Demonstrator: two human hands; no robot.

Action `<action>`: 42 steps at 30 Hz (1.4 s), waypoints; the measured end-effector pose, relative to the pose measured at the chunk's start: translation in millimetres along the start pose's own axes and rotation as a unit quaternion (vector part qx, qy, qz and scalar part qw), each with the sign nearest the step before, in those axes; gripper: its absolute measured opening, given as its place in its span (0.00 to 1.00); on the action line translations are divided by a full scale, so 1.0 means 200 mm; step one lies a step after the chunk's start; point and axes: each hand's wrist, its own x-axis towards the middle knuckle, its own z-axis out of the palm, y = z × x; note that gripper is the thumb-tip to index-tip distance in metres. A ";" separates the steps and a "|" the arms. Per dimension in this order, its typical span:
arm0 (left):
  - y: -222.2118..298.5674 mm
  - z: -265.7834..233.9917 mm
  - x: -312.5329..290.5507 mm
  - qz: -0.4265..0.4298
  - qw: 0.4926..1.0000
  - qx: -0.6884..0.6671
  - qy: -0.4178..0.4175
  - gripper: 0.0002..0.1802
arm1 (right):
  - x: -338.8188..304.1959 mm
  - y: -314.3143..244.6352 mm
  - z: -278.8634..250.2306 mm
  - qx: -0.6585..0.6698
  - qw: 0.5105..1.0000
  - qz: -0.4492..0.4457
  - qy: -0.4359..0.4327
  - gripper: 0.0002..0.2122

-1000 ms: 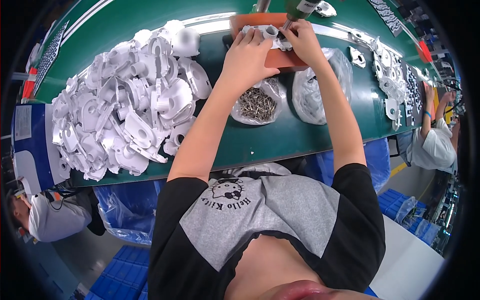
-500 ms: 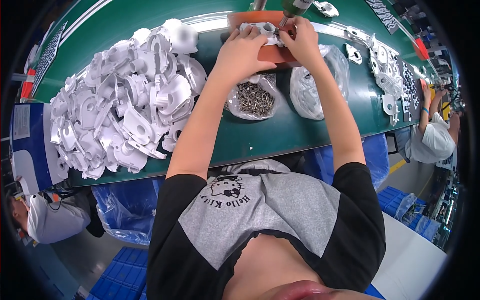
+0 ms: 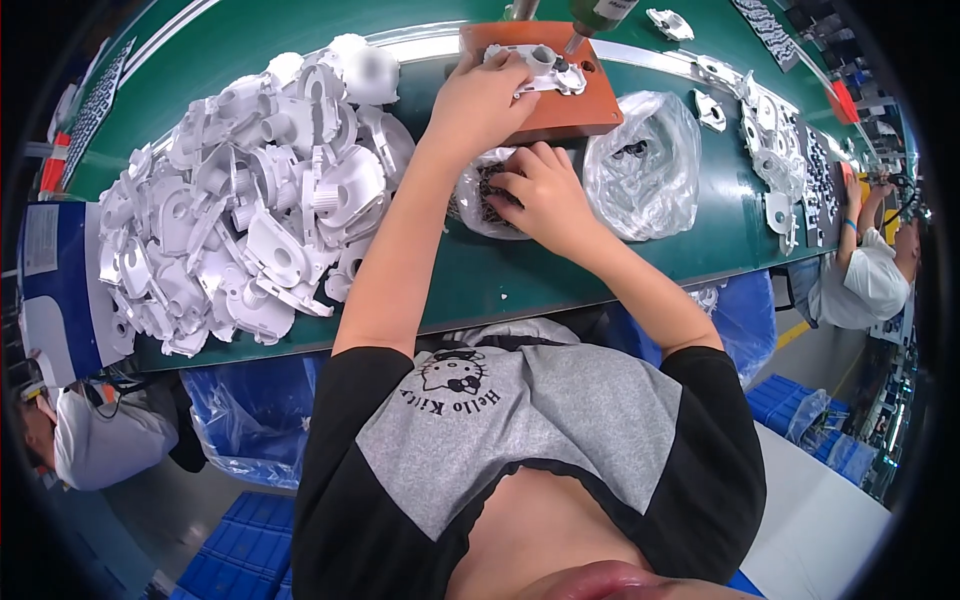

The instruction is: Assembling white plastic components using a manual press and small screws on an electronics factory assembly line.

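Note:
My left hand (image 3: pixel 478 108) grips the left end of a white plastic part (image 3: pixel 541 60), which has a round collar and a black piece in it. The part rests on an orange fixture block (image 3: pixel 575 118). Just above its right end hangs the tip of a green powered screwdriver (image 3: pixel 598 14). My right hand (image 3: pixel 552 200) reaches into a clear bag of screws (image 3: pixel 472 200) in front of the block. Its fingers are curled among the screws, and whatever they pinch is hidden.
A big heap of white plastic parts (image 3: pixel 250 200) covers the table's left side. Right of the screws lies another clear plastic bag (image 3: pixel 650 175). White parts (image 3: pixel 768 130) line the right side. Blue lined bins (image 3: pixel 250 415) stand below the front edge. Other people sit at both sides.
My right hand has left the part by the screwdriver and come down into the screw bag. The left hand stays on the part. Block and part show more fully now.

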 end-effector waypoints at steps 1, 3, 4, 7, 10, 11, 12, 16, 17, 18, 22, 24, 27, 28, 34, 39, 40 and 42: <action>0.00 0.01 0.00 0.013 1.000 0.014 0.014 0.12 | 0.01 0.00 0.01 0.000 1.000 -0.002 0.001 0.07; 0.00 0.01 0.00 0.016 1.000 0.023 0.011 0.12 | 0.01 -0.01 0.02 -0.012 1.000 -0.010 0.002 0.06; 0.01 0.01 0.00 0.017 0.999 0.031 0.008 0.13 | 0.01 -0.01 0.01 -0.012 1.000 -0.009 0.002 0.06; 0.03 0.02 0.00 0.044 0.997 0.055 0.026 0.14 | 0.00 0.00 0.02 -0.016 1.000 -0.008 -0.009 0.05; 0.03 0.01 0.00 0.052 0.996 0.059 0.036 0.15 | 0.00 0.00 0.02 -0.023 1.000 -0.018 -0.006 0.05; 0.03 0.01 0.00 0.052 0.996 0.059 0.036 0.15 | 0.00 0.00 0.02 -0.027 0.999 -0.020 -0.008 0.04; 0.03 0.02 0.00 0.052 0.996 0.062 0.037 0.15 | 0.00 0.00 0.02 -0.031 0.999 -0.021 -0.011 0.04; 0.03 0.03 0.00 0.049 0.996 0.061 0.031 0.16 | 0.00 0.01 0.01 -0.036 0.999 -0.018 -0.017 0.04; 0.03 0.03 0.00 0.049 0.996 0.062 0.031 0.16 | 0.00 0.01 0.00 -0.006 1.000 -0.001 -0.025 0.04; 0.03 0.04 0.00 0.052 0.996 0.065 0.035 0.16 | 0.01 0.01 -0.02 0.024 0.999 0.016 -0.033 0.05; 0.03 0.04 0.00 0.048 0.995 0.077 0.031 0.16 | 0.04 0.09 -0.13 0.238 0.964 0.112 -0.030 0.04; 0.04 0.04 -0.01 0.052 0.994 0.088 0.042 0.17 | 0.09 0.13 -0.25 0.318 0.924 0.208 -0.039 0.05; 0.05 0.06 0.00 0.053 0.993 0.093 0.042 0.20 | 0.14 0.28 -0.30 0.417 0.857 0.293 0.077 0.07; 0.06 0.07 0.01 0.049 0.994 0.091 0.032 0.23 | 0.16 0.34 -0.32 0.360 0.870 0.318 0.111 0.08; 0.16 0.14 0.00 0.040 0.983 0.160 0.085 0.30 | 0.27 0.57 -0.25 0.320 0.871 0.333 0.168 0.11; 0.19 0.15 0.01 0.021 0.981 0.171 0.089 0.30 | 0.32 0.69 -0.15 0.335 0.879 0.307 0.144 0.12; 0.19 0.15 0.02 0.019 0.981 0.174 0.082 0.30 | 0.32 0.70 -0.15 0.301 0.893 0.309 0.128 0.12; 0.20 0.14 0.02 0.015 0.981 0.177 0.073 0.30 | 0.31 0.70 -0.14 0.292 0.901 0.292 0.133 0.13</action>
